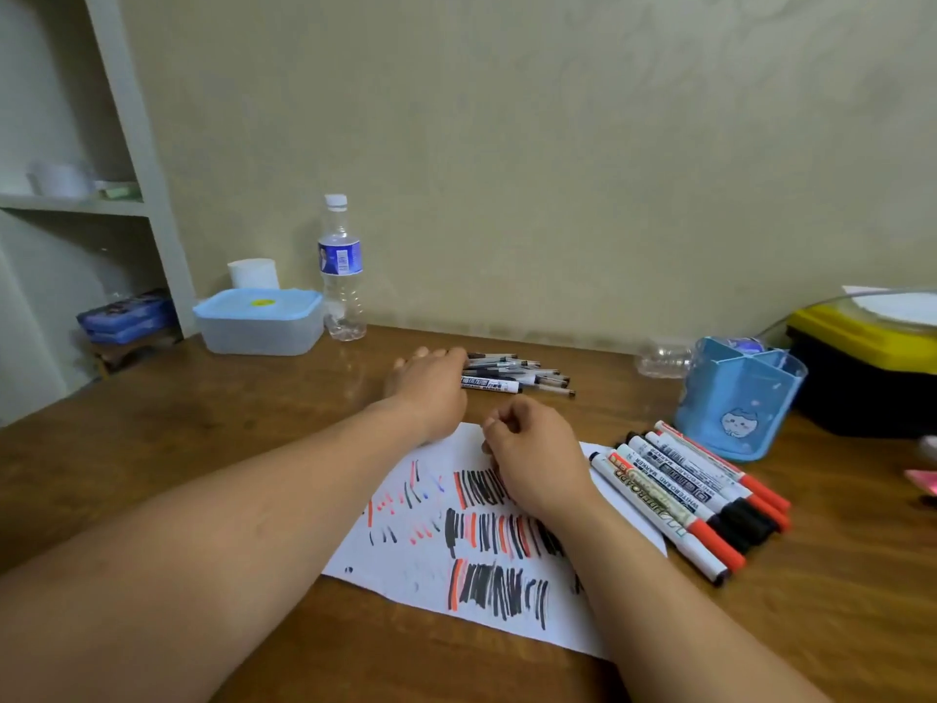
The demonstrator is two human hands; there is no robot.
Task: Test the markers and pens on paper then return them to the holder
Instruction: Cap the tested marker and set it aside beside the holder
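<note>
Wooden table point(152, 449) w/ a white paper sheet point(405, 570) lying toward the front, covered in rows of black and red-orange strokes plus a couple of blue ones. The person's left hand point(431, 383) was stretched out past the sheet to a loose pile of pens point(527, 372) farther back. Its fingers lay straight over the left ends of the pile, touching it but not wrapped round any pen afaict. One white marker point(489, 384) w/ black print lay along the near edge of that pile, right by the hand. The right hand point(532, 459) rested on the upper part of the paper, fingers curled into a loose fist w/ nothing visible in it. Just right of it lay a row of whiteboard markers point(684, 494), side by side, red and black caps pointing to the front right, the nearest ones overlapping the sheet's corner. The blue see-thru holder point(735, 398), w/ dividers inside and a cartoon face on the front, stood upright just behind them. At the back left by the wall stood a water bottle point(340, 266) next to a blue-lidded container point(258, 322). A yellow and black box point(872, 362) sat on the far right, behind the holder.
</note>
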